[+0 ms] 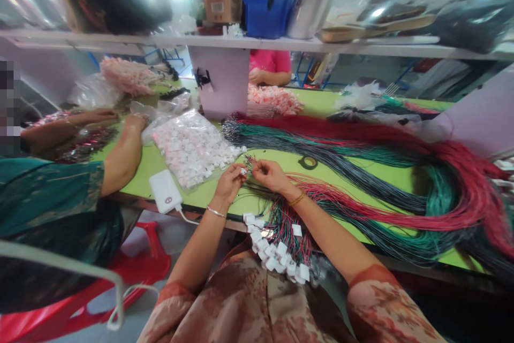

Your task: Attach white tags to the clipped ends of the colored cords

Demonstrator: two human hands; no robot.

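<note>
Pinching a small white plug (243,171) between closed thumb and fingertips of the left hand (228,183), over the near part of the green table (289,160). Curling the right hand (273,176) nearly closed just beside it, apparently on the thin wire ends (249,161); too fine to tell which strand. Probably at the step of joining wire to plug, judging by the cluster of plugged wires (282,250) hanging off the table edge. Likely calls next for a steady left pinch and one strand lined up straight. Near the left hand, a clear bag of white plugs (188,145); past the right, a roll of tape (308,167).
</note>
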